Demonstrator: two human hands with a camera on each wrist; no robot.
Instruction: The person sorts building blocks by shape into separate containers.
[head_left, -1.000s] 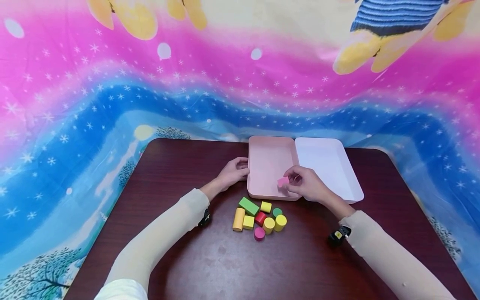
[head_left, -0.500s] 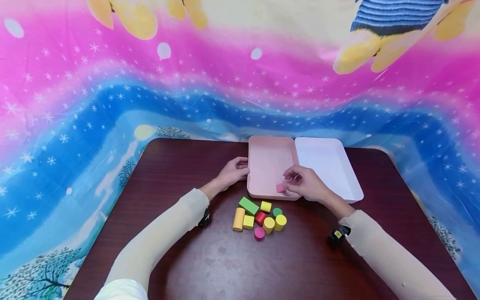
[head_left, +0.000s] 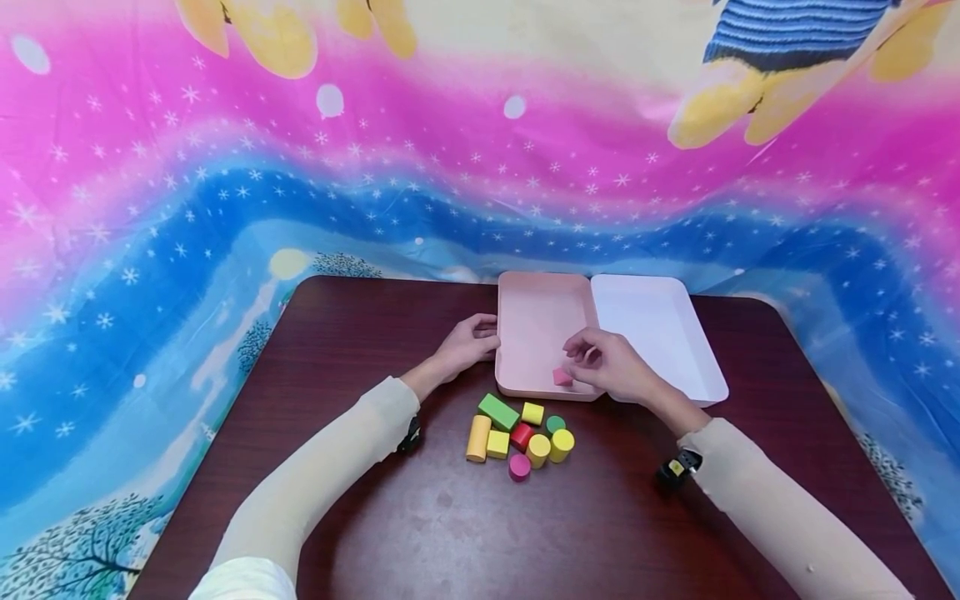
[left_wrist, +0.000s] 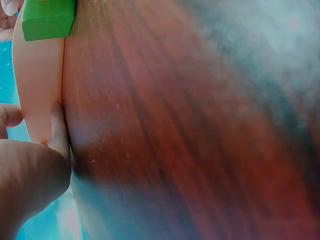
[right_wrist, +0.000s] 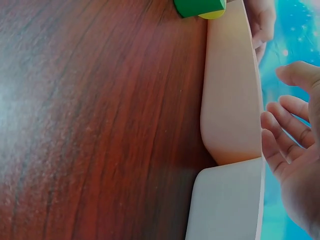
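A pink block (head_left: pixel 562 377) lies inside the pink tray (head_left: pixel 543 308), near its front right corner. Just right of it, over the tray's right side, is my right hand (head_left: pixel 609 367). The right wrist view shows that hand's thumb apart from its relaxed fingers (right_wrist: pixel 290 125), holding nothing. At the opposite side, my left hand (head_left: pixel 467 343) rests against the tray's outer left wall, and its thumb (left_wrist: pixel 59 127) touches that wall in the left wrist view. In front of the tray sits a group of blocks, among them a green rectangular block (head_left: pixel 498 412) and a red block (head_left: pixel 521 436).
A white tray (head_left: pixel 652 333) adjoins the pink one on the right. Also in the group are yellow cylinders (head_left: pixel 561 447), an orange cylinder (head_left: pixel 477 439) and a magenta round block (head_left: pixel 519 467). All stand on a dark wooden table (head_left: pixel 360 333); a patterned cloth (head_left: pixel 450 183) hangs behind.
The pink block, earlier pinched by my right hand above the tray, has come down onto the tray floor. The right fingers have let go of it. My left hand has stayed in place.
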